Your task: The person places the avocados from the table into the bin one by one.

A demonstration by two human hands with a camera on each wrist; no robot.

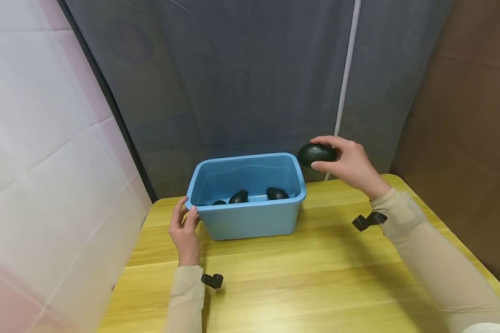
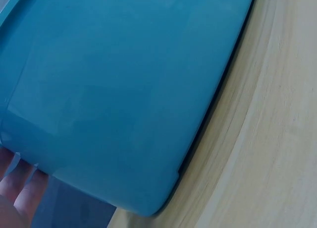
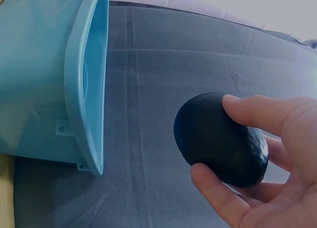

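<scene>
My right hand [image 1: 352, 164] has its fingers and thumb wrapped around a dark avocado [image 1: 315, 154], held in the air just past the bin's [image 1: 250, 217] far right corner, roughly 2 o'clock from it. My left hand [image 1: 184, 229] is relaxed, fingers straight, touching the bin's left near corner at about 8 o'clock. The bin sits on the yellow table [image 1: 308, 277] (three more avocados [image 1: 238, 197] lie on its floor). Grey curtain [image 1: 233, 83] behind at 12.
</scene>
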